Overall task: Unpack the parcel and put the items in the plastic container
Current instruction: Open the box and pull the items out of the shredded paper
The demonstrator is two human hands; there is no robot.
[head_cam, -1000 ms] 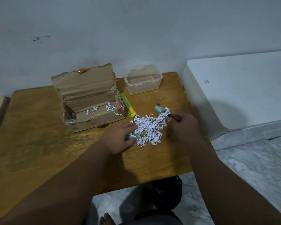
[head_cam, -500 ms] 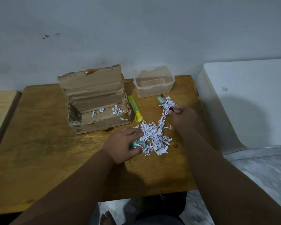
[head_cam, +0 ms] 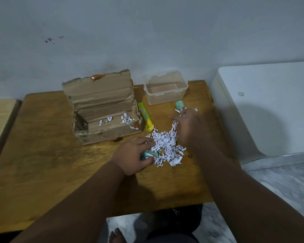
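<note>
An opened cardboard parcel [head_cam: 102, 109] stands on the wooden table [head_cam: 42, 155], a few paper shreds left inside. A heap of white shredded paper [head_cam: 165, 144] lies in front of it. My left hand [head_cam: 133, 155] rests at the heap's left edge, fingers closed on a small green item [head_cam: 147, 154]. My right hand [head_cam: 188, 125] holds a small green-capped bottle [head_cam: 179, 105] with shreds clinging to it, just in front of the clear plastic container [head_cam: 165, 88], which stands open and empty at the back of the table.
A yellow-green utility knife [head_cam: 145, 118] lies between the parcel and the container. A white box-like unit [head_cam: 263, 109] sits right of the table. A second wooden surface [head_cam: 0, 120] adjoins on the left. The wall is close behind.
My right hand has carried the green-capped bottle away from the shred heap toward the container, trailing shreds. My left hand has stayed on the green item. The camera has tilted.
</note>
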